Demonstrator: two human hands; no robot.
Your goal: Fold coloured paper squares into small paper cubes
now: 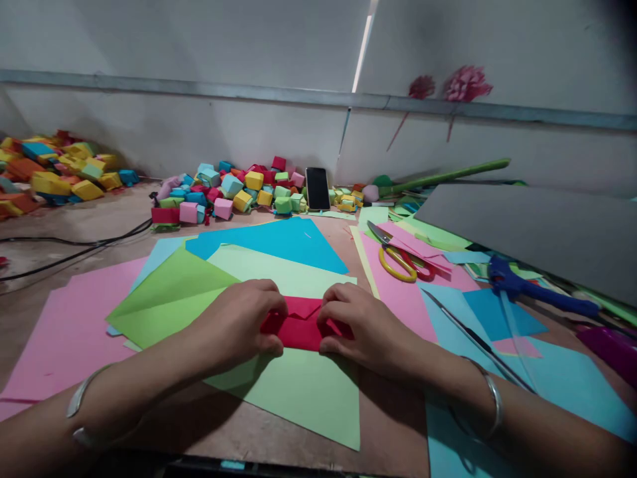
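A small folded red paper (301, 332) lies between my two hands, with a creased flap along its upper part. My left hand (249, 318) has its fingers closed round the paper's left end, thumb at the lower edge. At the right end my right hand (355, 325) pinches it the same way. Below the red piece is a pale green sheet (318, 392). A brighter green sheet (169, 299) with a crease sits left of my left hand. Behind them a blue sheet (279, 239) is spread out.
Scissors (398, 259) rest on pink sheets at the right, near a blue glue gun (527, 282) and a metal blade (472, 338). Folded paper cubes (231, 186) pile up at the back beside a phone (317, 188). Black cables (99, 242) cross the left.
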